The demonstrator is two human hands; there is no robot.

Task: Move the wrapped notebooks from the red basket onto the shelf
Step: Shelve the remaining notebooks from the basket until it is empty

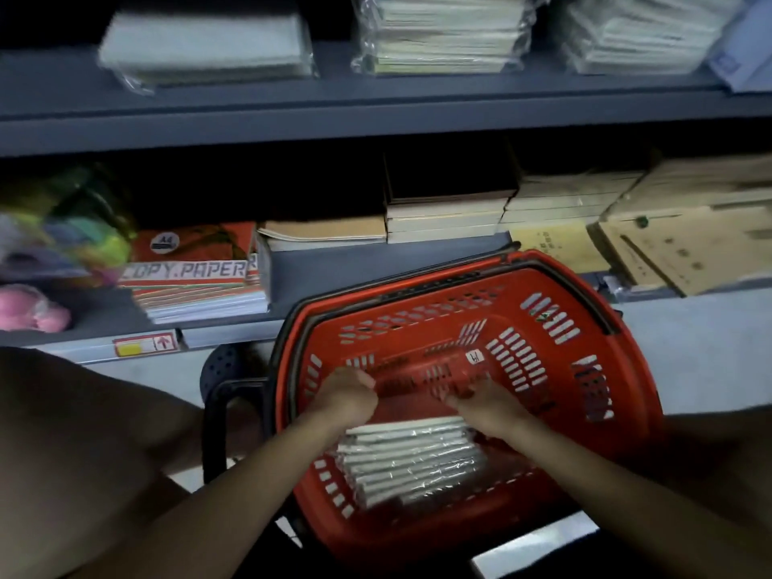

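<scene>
Dim shelf (376, 114); hands hide the notebooks' (411, 461) far edge.

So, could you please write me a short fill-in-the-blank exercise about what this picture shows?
1. The wrapped notebooks lie inside a basket coloured ____.
2. Both the left hand and the right hand reach into the ____.
3. The pack on the lower shelf reads "COPY ____".
4. On the upper shelf, the notebook stacks are wrapped in clear ____.

Missing words: red; basket; PAPER; plastic
</scene>
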